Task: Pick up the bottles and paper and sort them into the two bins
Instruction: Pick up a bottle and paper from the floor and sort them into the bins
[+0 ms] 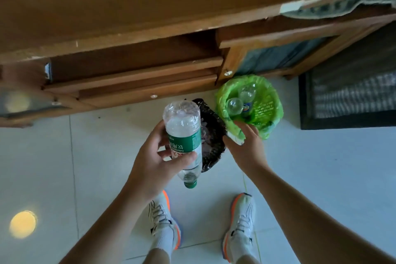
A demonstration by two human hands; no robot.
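Standing over white floor tiles [321, 167], toes of both shoes [240, 227] pointing toward the bins. Left hand [154, 163] is wrapped around a clear plastic bottle [184, 135], fingers curled across the green label, thumb on the near side; firm grip at mid-body. Bottle is inverted relative to the hand: green cap [190, 184] points back toward the feet and downward, the ribbed base points away toward the cabinet. Long axis runs near-to-far, tilted slightly right at the cap end. Looks empty or nearly so, so judged light. Right hand [244, 146] is beside it, fingers loosely curled at the near rim of the green-lined bin [272, 105]; something pale and crumpled seems pinched under the fingertips, whether paper or liner plastic, cannot tell. Just beyond the bottle, partly hidden behind it, the black-lined bin [214, 126] holds what looks like crumpled pale scraps. The green-lined bin sits to its right and a little farther, touching or nearly so, with two clear bottles [242, 100] already inside. Judged: the held bottle belongs there, so the move turns on carrying it rightward and forward, past the black-lined bin, base-first. Left hand holds it, yet the right hand is nearer the target. Beyond, the wooden cabinet [132, 79].
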